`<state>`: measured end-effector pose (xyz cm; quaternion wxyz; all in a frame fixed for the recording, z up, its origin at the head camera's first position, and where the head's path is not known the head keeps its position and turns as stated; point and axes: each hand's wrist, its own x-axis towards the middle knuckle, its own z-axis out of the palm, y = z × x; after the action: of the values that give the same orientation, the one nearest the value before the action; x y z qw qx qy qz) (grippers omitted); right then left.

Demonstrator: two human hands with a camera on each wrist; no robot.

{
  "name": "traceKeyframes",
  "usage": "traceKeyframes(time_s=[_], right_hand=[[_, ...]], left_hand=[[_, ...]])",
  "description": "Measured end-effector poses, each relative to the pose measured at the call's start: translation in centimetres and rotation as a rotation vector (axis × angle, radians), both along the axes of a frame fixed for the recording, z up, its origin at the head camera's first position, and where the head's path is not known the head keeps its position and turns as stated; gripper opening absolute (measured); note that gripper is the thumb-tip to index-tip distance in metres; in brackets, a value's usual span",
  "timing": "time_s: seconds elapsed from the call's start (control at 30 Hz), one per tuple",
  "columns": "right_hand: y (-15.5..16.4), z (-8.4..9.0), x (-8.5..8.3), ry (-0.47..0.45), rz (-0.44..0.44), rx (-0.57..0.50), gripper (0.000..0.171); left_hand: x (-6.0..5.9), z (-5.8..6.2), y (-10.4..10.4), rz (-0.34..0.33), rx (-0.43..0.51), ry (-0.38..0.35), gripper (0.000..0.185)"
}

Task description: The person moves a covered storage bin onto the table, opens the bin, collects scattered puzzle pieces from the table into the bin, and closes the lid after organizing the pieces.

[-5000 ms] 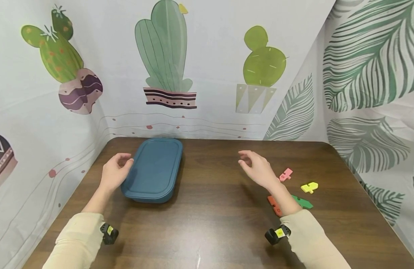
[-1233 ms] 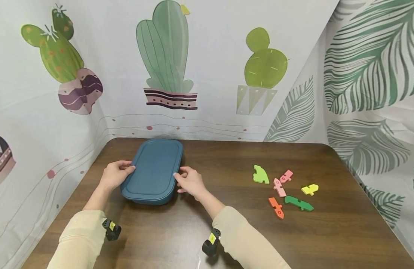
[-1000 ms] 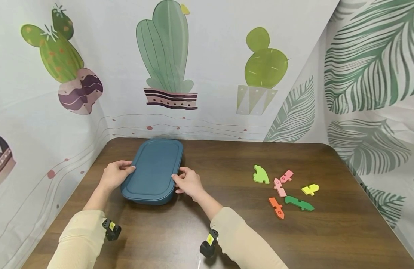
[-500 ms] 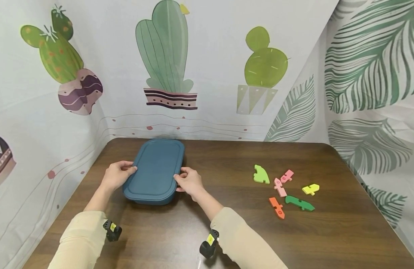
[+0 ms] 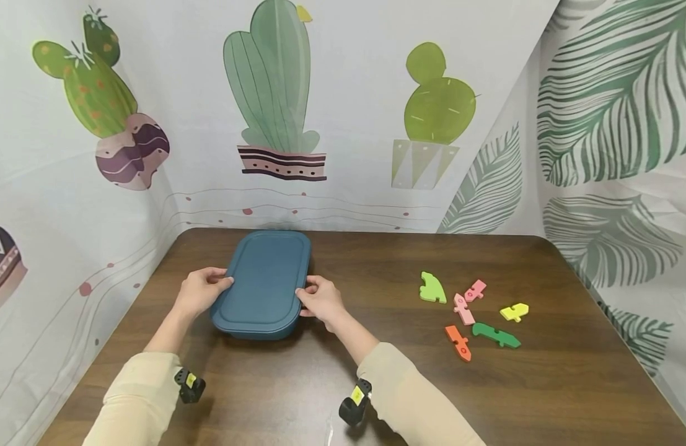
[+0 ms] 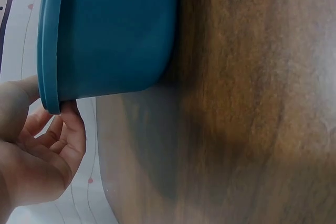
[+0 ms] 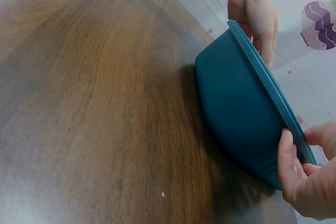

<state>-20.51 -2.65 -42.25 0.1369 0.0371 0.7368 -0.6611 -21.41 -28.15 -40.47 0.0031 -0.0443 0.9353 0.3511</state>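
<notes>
Now both hands are gripping a dark teal lidded box [image 5: 263,283] that is sitting on the brown wooden desk [image 5: 376,384], toward its far left part near the cactus-printed backdrop [image 5: 276,93]. The left hand [image 5: 199,292] is holding the box's left long edge, with the thumb lying over the lid's rim and the other fingers curling underneath it, as the left wrist view is showing. The right hand [image 5: 320,299] is doing the same on the right long edge, its thumb on top of the rim and its fingers tucking under the lip; the right wrist view is showing this pinch on the rim plainly. In both wrist views the box's underside is appearing to rest against the wood, though whether it is lifting slightly I cannot tell. The lid is sitting on the box.

Well apart to the right, a small scatter of flat puzzle pieces is lying on the desk: a light green piece [image 5: 432,288], a pink piece [image 5: 462,308] touching a second pink piece [image 5: 475,288], a yellow piece [image 5: 513,311], a dark green piece [image 5: 495,335] and an orange piece [image 5: 458,342]. Both arms are wearing beige sleeves [image 5: 136,396], each with a small black wrist camera [image 5: 189,385] strapped on.
</notes>
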Motion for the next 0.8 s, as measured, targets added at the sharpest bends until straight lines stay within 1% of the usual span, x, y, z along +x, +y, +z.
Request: traceKeyframes(time_s=[0.13, 0.5, 0.8], right_hand=[[0.4, 0.0, 0.1, 0.003, 0.007, 0.007, 0.042], [1.2, 0.0, 0.3, 0.02, 0.015, 0.02, 0.04], [2.1, -0.1, 0.4, 0.021, 0.025, 0.033, 0.038]], left_hand=[[0.0, -0.1, 0.3, 0.002, 0.011, 0.007, 0.044], [0.2, -0.4, 1.1, 0.021, 0.034, -0.002, 0.045], [0.3, -0.7, 1.8, 0.01, 0.04, 0.032, 0.043]])
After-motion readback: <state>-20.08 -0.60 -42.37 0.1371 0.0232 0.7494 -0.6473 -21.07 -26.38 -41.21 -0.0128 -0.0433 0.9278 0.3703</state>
